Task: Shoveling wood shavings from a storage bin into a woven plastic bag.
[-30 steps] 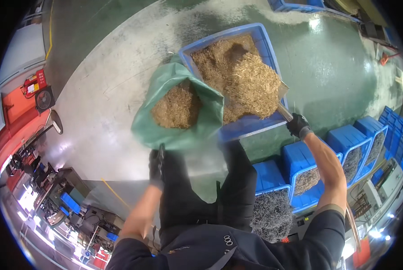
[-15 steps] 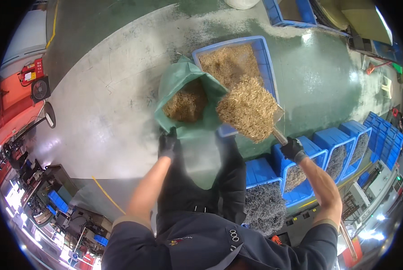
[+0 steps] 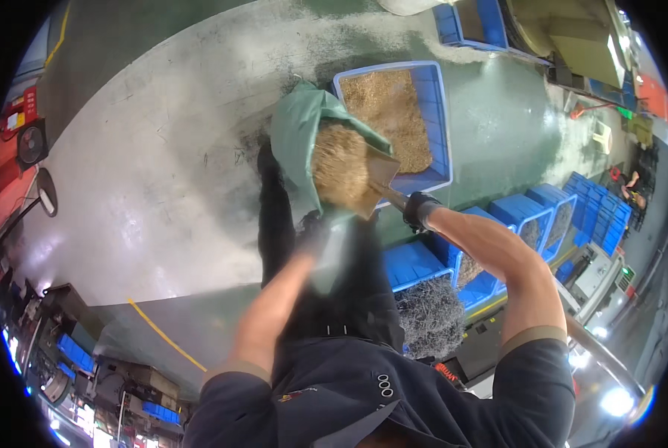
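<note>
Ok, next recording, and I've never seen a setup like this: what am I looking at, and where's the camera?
There's no robot, just a person with two gloved hands. The wide, bent view comes from a fisheye camera worn on the head, looking down. The right hand grips a shovel whose load of golden-brown shavings is at the mouth of a green sack. The left hand, blurred, is near the sack's lower edge; its grip is unclear. On the floor, a blue crate beside the sack holds more shavings. More blue bins stand to the right.
</note>
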The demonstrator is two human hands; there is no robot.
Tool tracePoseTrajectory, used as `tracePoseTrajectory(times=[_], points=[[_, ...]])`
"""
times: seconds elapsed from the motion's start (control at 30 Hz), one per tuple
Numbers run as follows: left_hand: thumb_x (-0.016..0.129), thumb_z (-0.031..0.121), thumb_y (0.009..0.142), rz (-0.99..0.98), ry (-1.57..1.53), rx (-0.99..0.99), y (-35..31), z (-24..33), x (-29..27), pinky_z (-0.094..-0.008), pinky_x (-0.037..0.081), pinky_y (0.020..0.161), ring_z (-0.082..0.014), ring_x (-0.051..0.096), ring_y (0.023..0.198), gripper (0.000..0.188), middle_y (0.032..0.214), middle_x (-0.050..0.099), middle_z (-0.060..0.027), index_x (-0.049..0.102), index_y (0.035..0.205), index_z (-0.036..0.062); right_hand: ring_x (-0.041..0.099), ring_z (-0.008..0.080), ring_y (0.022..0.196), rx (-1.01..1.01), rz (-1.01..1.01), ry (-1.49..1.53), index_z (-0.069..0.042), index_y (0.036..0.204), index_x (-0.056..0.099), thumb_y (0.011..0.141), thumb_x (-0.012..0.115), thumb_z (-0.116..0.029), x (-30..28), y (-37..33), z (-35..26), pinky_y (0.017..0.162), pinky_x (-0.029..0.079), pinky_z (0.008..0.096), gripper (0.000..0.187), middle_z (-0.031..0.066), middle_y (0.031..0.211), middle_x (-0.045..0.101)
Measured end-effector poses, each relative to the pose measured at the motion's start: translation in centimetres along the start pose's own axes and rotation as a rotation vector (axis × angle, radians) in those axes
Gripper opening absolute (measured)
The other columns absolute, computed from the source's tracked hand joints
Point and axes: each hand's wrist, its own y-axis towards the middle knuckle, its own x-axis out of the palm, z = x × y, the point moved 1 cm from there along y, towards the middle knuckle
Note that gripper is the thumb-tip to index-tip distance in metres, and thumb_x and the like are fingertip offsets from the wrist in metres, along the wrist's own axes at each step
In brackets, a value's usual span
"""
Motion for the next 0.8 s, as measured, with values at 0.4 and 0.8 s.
tracePoseTrajectory(times=[0.4, 0.8], points=[[0.058, 0.047, 0.093, -0.128, -0.271, -0.205, 1.1, -1.4, -5.1, -0.0524, 0.05, 0.07, -0.0453, 0.063, 0.081, 0.045, 0.081, 0.066, -0.0247, 0.066, 0.083, 0.0039, 0.073, 0.0215, 0.09, -0.123, -0.387, -0.481, -0.013, 0.101, 0.077, 0.087, 0.068, -0.027, 1.0, -2.6, -3.4, 0.08, 0.058, 0.0372, 0.021, 0.0068, 0.1, 0.075], [0.059, 0.047, 0.092, -0.151, -0.082, -0.262, 2.2, -3.1, -3.6, -0.0521, 0.05, 0.075, -0.0459, 0.064, 0.087, 0.045, 0.087, 0.067, -0.0267, 0.068, 0.089, 0.0027, 0.073, 0.032, 0.09, -0.208, -0.033, -0.435, -0.007, 0.098, 0.076, 0.082, 0.066, -0.019, 0.2, -4.1, 1.0, 0.075, 0.058, 0.0433, 0.022, 0.0167, 0.096, 0.074]])
